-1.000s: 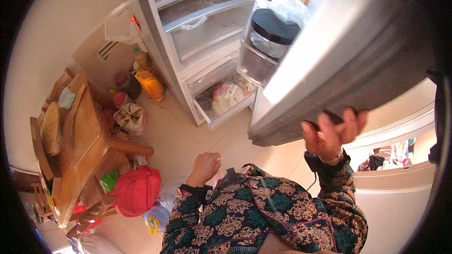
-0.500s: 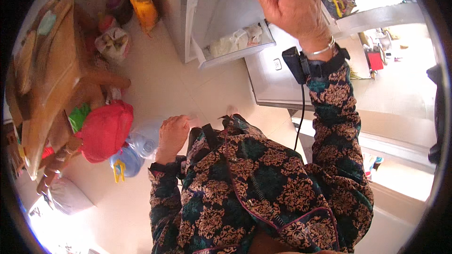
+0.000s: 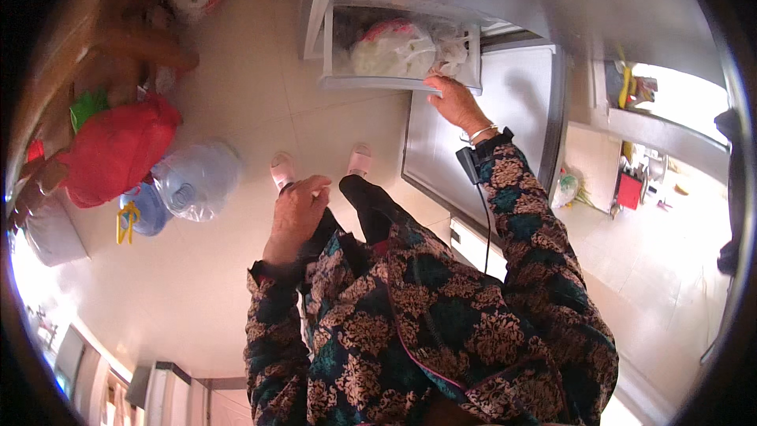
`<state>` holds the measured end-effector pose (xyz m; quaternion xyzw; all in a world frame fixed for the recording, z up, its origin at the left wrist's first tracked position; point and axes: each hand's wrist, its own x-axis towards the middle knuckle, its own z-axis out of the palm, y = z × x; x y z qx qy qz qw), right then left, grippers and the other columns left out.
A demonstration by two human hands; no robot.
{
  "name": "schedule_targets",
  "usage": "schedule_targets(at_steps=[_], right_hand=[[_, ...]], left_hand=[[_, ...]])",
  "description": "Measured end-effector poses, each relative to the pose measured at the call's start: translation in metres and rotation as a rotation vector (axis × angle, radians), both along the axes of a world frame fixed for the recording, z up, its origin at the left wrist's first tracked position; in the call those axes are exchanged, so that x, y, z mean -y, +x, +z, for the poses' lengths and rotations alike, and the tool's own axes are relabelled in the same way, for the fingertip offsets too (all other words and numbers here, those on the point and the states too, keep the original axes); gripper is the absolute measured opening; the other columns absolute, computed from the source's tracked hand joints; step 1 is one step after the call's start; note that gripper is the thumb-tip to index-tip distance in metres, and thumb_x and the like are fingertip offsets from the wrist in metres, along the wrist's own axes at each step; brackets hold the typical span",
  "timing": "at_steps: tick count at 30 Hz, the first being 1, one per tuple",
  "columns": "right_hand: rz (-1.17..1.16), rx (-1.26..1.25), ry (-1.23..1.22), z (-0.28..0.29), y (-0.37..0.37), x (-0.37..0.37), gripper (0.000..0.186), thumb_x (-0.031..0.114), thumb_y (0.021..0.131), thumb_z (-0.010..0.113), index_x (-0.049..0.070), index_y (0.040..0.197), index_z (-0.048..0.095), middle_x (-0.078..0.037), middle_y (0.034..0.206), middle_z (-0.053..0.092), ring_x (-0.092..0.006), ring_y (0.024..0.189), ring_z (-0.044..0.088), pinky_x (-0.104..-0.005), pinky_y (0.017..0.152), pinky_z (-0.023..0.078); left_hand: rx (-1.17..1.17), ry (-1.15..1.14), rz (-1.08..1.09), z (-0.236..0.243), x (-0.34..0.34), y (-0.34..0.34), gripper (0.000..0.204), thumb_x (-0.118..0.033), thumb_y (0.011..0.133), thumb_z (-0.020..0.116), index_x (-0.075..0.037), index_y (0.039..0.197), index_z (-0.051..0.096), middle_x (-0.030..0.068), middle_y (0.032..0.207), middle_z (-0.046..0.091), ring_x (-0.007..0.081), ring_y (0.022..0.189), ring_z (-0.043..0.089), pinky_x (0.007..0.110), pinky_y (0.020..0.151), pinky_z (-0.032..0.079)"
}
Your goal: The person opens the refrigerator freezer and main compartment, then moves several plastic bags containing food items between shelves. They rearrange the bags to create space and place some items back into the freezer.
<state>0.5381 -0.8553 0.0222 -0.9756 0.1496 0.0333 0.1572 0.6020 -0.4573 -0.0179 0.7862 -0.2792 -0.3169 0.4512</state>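
Note:
An opened freezer drawer [image 3: 465,87] juts out at the upper middle, holding white plastic bags [image 3: 394,54], one with a red patch. My right hand [image 3: 460,106] is at the front edge of this drawer, its fingers bent over the rim near the right corner. A bracelet and a black strap with a small black device circle that wrist. Close to my body, in front of my lap, my left hand [image 3: 296,217] hangs loosely with bent fingers slightly apart and nothing visible in it.
A grey-white fridge door [image 3: 493,122] stands open right of the drawer. To the left lie a red bag [image 3: 122,150], clear and blue water bottles [image 3: 197,177] and a yellow handle [image 3: 126,222]. Wooden furniture [image 3: 142,55] stands at the far left. My pink shoes [image 3: 359,159] are on the tiled floor.
My right hand has come down from high in front of the fridge to the drawer's front edge. The view has shifted, showing more of the drawer's contents. My left hand stays near my lap.

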Motion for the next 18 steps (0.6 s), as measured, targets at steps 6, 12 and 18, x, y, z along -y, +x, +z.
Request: schedule_targets(at_steps=[6, 12, 18], right_hand=[[-0.023, -0.074, -0.016, -0.062, 0.02, -0.011, 0.042, 0.011, 0.083, 0.068, 0.007, 0.124, 0.06, -0.019, 0.123, 0.063, -0.0369, 0.119, 0.057, -0.0438, 0.103, 0.045], [0.019, -0.07, -0.218, -0.078, 0.071, 0.0, 0.078, 0.01, 0.08, 0.076, 0.022, 0.148, 0.041, -0.017, 0.149, 0.041, -0.0393, 0.138, 0.036, -0.0467, 0.113, 0.034], [0.148, -0.241, -0.29, -0.077, 0.104, -0.027, 0.104, 0.017, 0.072, 0.087, 0.033, 0.156, 0.026, -0.026, 0.159, 0.013, -0.0438, 0.149, 0.017, -0.048, 0.119, 0.027]], left_hand=[[-0.273, -0.235, 0.064, -0.058, 0.046, -0.005, 0.021, -0.015, 0.092, 0.063, -0.006, 0.11, 0.064, 0.0156, 0.091, 0.072, 0.0342, 0.089, 0.071, 0.042, 0.076, 0.055], [-0.51, -0.404, 0.212, -0.134, 0.091, -0.002, 0.024, -0.009, 0.09, 0.063, -0.006, 0.114, 0.061, 0.0146, 0.089, 0.072, 0.0285, 0.087, 0.072, 0.037, 0.076, 0.055], [-0.799, -0.472, 0.28, -0.145, 0.085, -0.012, 0.038, -0.016, 0.095, 0.064, -0.001, 0.13, 0.054, 0.0144, 0.104, 0.071, 0.0216, 0.101, 0.068, 0.032, 0.088, 0.052]])
